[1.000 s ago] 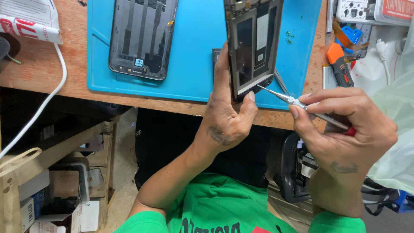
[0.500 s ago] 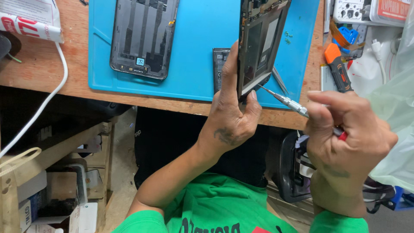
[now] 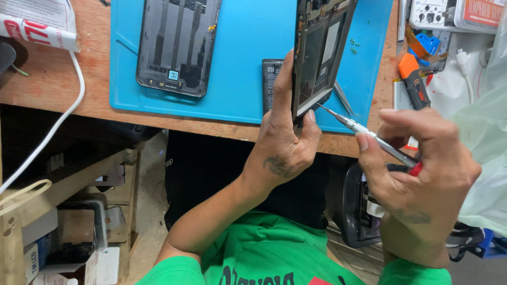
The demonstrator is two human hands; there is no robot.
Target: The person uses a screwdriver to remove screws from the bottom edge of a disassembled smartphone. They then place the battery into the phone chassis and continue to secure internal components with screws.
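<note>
Green printed shirt, tattooed hands (image 3: 288, 145)

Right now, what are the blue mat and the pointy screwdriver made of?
The blue mat looks like soft rubber or silicone: matte, even colour, with rounded corners, lying flat on the wooden bench. The screwdriver in the right hand looks like metal: a thin, shiny silver shaft, with a red end that may be plastic. Its tip meets the phone frame held by the left hand.

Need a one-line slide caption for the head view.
Left hand holds an opened phone upright over a blue mat; right hand touches a screwdriver to its lower edge.
</note>
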